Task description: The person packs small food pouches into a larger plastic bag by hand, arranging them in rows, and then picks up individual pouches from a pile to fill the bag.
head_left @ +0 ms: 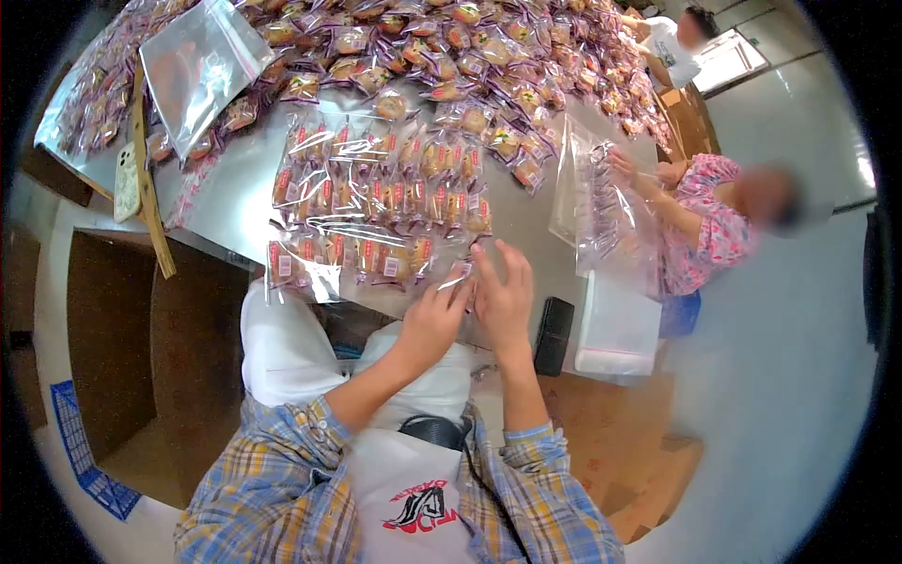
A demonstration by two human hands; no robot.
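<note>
In front of me a large clear plastic bag [324,226] lies on the metal table, with individually wrapped small cakes [390,197] set in three rows inside it. At its lower right corner, my left hand [434,324] has its fingers closed on the plastic edge. My right hand [503,299] meets it there, with thumb and bent fingers pinching the same corner beside the end of the bottom row. Glare and my fingers partly hide what lies between the hands.
A big heap of wrapped cakes [442,42] covers the back. Clear bags [202,70] lie at left near a wooden strip [148,188] and a phone [127,180]. A dark phone or case [554,336] sits at right. A co-worker [709,221] handles another filled bag [601,202].
</note>
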